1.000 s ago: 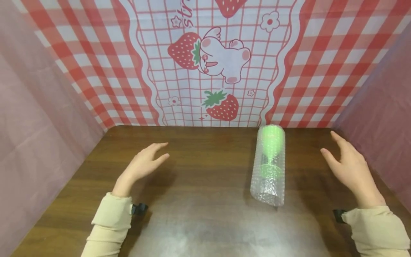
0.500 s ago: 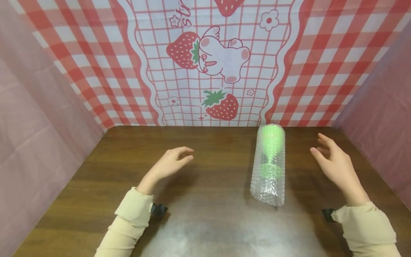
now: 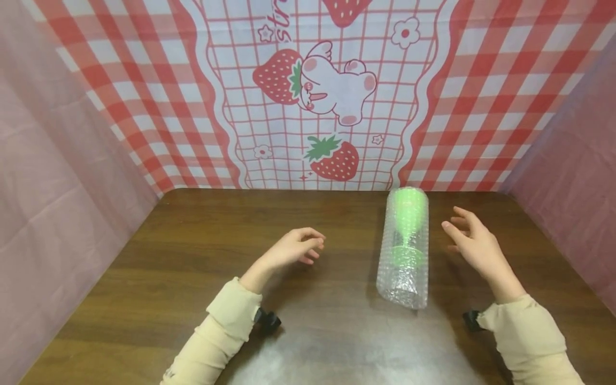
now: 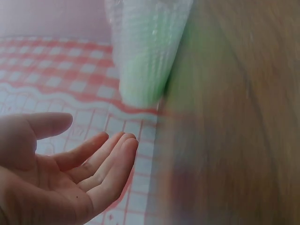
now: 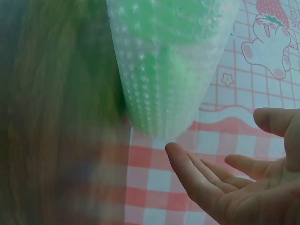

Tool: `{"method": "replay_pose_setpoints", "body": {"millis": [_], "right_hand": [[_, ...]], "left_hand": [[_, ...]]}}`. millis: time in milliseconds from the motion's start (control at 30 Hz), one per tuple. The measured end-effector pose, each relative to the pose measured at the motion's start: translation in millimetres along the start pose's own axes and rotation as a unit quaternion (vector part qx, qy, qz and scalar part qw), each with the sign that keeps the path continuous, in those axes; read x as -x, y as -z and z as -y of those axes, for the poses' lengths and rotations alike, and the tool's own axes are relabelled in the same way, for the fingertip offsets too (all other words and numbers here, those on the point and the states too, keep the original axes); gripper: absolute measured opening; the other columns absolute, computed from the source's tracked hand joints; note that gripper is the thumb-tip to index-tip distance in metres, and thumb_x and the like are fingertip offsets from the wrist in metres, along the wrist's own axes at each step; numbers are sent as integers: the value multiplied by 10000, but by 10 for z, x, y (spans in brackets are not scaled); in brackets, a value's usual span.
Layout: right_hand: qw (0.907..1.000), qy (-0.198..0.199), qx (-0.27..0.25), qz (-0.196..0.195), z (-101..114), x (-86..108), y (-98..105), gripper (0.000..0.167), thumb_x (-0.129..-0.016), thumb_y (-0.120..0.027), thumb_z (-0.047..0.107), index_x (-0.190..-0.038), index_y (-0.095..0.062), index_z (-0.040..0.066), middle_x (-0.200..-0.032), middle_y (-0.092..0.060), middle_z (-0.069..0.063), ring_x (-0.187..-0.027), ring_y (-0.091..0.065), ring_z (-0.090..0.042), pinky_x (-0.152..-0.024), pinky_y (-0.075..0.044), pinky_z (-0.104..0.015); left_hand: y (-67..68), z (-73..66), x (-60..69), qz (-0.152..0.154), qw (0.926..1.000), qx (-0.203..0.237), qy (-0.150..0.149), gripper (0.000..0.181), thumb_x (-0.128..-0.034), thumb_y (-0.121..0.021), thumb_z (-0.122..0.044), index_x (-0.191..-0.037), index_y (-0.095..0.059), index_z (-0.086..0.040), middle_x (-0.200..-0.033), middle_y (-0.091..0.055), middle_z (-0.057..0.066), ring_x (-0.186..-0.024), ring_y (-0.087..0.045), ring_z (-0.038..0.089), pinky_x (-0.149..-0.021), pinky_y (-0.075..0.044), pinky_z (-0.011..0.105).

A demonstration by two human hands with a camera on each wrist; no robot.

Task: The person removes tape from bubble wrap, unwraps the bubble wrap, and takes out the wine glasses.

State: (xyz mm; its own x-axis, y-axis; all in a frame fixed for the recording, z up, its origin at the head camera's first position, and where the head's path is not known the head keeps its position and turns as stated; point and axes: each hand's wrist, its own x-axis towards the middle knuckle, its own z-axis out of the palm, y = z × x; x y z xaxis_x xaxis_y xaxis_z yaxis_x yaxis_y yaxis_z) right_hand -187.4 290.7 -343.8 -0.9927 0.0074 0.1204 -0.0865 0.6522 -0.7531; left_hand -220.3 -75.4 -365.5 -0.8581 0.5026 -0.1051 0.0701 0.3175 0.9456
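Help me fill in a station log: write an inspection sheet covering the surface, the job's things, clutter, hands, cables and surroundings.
Surface: brown table, shiny towards its near side.
Job's things: bubble-wrapped green item, lying on the table.
Clutter: nothing seen.
Hands: left hand and right hand on either side of the item, not touching it, fingers relaxed, holding nothing.
Cables: nothing seen.
Surroundings: red-and-white cloth behind; pink fabric at both sides.
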Motion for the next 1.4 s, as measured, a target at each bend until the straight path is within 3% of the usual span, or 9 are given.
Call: {"method": "replay_pose_setpoints", "body": {"millis": [200, 233, 300, 433, 633, 800, 967, 1167, 1400], "right_hand": [[9980, -170, -455, 411, -11, -42, -81, 690, -949, -412, 365, -1428, -112, -31, -1316, -328, -372, -994, -568, -236, -706, -563, -357], [9972, -203, -536, 472, -10, -46, -96, 694, -950, -409, 363, -1427, -103, -37, -1317, -325, -373, -1024, -551, -258, -716, -561, -362], [9959, -288, -640, 579, -2, -51, -127, 709, -950, -402, 376, -1426, -85, -43, -1323, -315, -375, -1116, -455, -427, -731, -558, -375], [9910, -496, -911, 845, 29, -52, -183, 765, -944, -404, 403, -1428, -12, -41, -1344, -260, -390, -1160, -391, -509, -776, -540, -428], [9833, -780, -1142, 1187, 49, -57, -252, 864, -926, -422, 444, -1416, 107, -33, -1362, -176, -413, -1207, -321, -524, -806, -526, -444], [9790, -908, -1161, 1408, 38, -63, -275, 891, -927, -424, 443, -1397, 144, -57, -1356, -148, -431, -1217, -301, -527, -799, -536, -403], [9752, -1012, -1223, 1546, 14, -62, -301, 893, -925, -432, 442, -1397, 129, -67, -1354, -148, -433, -1206, -308, -534, -793, -541, -388], [9710, -1097, -1334, 1656, -7, -56, -328, 876, -932, -414, 444, -1397, 120, -71, -1366, -110, -420, -1200, -317, -531, -798, -539, -390], [9649, -1260, -1478, 1769, 11, -77, -357, 888, -932, -402, 450, -1389, 163, -62, -1367, -98, -415, -1212, -318, -523, -804, -539, -368]], "left_hand": [[-207, -28, -77, 258, 9988, 374, 170, 391, -927, -479, -176, -1243, -471, 53, -1149, -559, 265, -961, -599, 378, -727, -559, 336], [-243, -33, -91, 298, 9985, 409, 188, 396, -925, -483, -176, -1247, -467, 53, -1151, -560, 262, -961, -601, 374, -727, -559, 338], [-312, -43, -114, 382, 9978, 483, 242, 410, -920, -491, -175, -1259, -456, 52, -1160, -558, 260, -966, -602, 371, -730, -559, 341], [-434, -57, -149, 480, 9957, 736, 286, 446, -908, -506, -170, -1280, -423, 61, -1183, -544, 263, -979, -595, 381, -746, -555, 370], [-598, -65, -184, 450, 9929, 1025, 411, 480, -902, -517, -168, -1304, -386, 58, -1229, -521, 248, -1006, -584, 381, -763, -551, 384], [-763, -69, -238, 336, 9861, 1532, 548, 468, -900, -530, -170, -1284, -395, 60, -1244, -507, 228, -1023, -570, 377, -767, -549, 401], [-934, -28, -244, 515, 9815, 1691, 737, 462, -897, -545, -182, -1272, -401, 46, -1207, -523, 184, -999, -583, 319, -760, -552, 384], [-1011, -17, -228, 798, 9775, 1796, 763, 545, -903, -537, -203, -1342, -326, 42, -1199, -525, 165, -975, -597, 274, -781, -547, 370], [-1022, -47, -228, 869, 9784, 1777, 604, 558, -903, -546, -157, -1362, -299, 43, -1235, -514, 227, -1076, -545, 320, -838, -522, 399]]}}
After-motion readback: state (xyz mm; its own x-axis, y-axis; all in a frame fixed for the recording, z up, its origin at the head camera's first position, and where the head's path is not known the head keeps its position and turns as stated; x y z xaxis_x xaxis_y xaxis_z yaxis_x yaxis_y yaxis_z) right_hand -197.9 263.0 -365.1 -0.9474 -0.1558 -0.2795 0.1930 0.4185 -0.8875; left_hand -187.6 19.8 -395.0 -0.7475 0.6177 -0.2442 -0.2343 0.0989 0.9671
